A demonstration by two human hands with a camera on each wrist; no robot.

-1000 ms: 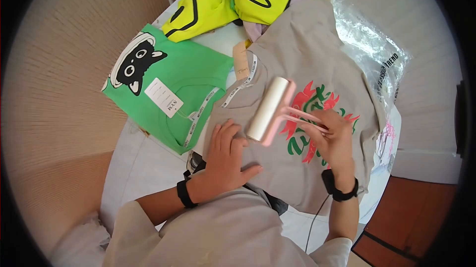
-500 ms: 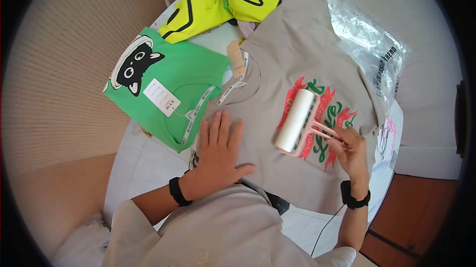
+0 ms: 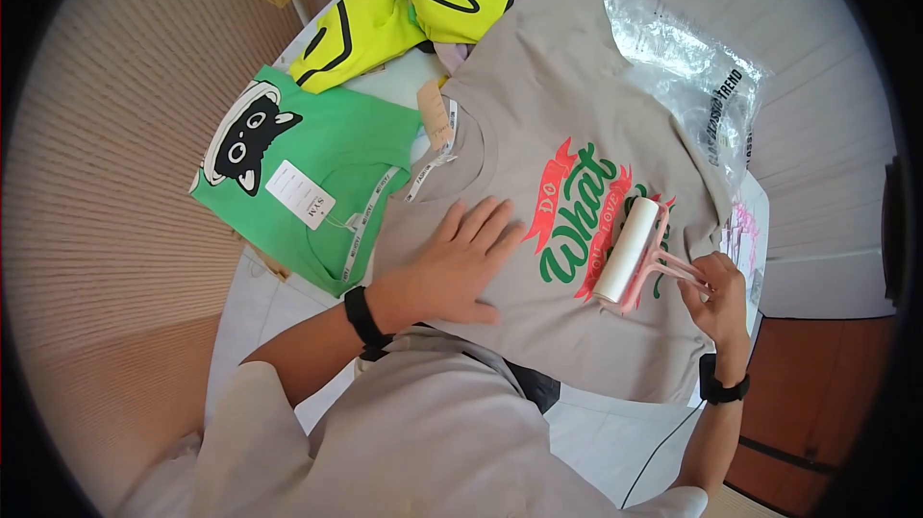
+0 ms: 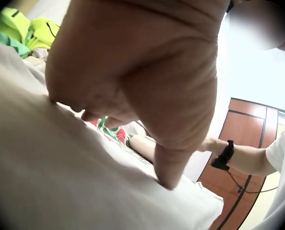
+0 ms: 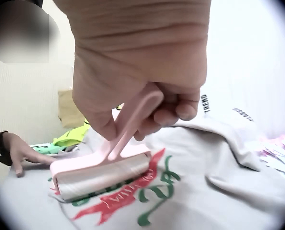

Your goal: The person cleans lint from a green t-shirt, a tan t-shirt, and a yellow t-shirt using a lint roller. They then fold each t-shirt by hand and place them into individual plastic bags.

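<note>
A grey-beige T-shirt [image 3: 538, 86] with a red and green lettered print lies spread over the table. My right hand [image 3: 717, 299] grips the pink handle of a lint roller [image 3: 630, 251]. Its white roll lies over the right part of the print, and in the right wrist view the lint roller [image 5: 104, 177] meets the cloth. Flat on the shirt, left of the print, rests my left hand [image 3: 457, 263], fingers spread and pointing at the lettering. A brown paper tag [image 3: 436, 115] hangs at the shirt's collar.
A folded green shirt [image 3: 361, 134] with a white tag [image 3: 300, 195] lies on the left. Behind it is a yellow garment [image 3: 361, 33]. A clear plastic bag [image 3: 683, 61] lies at the back right. The white table [image 3: 255, 326] shows at the near left.
My right hand has drawn the lint roller rightward across the print, uncovering the lettering on the left. My left hand has slid right over the shirt toward the print.
</note>
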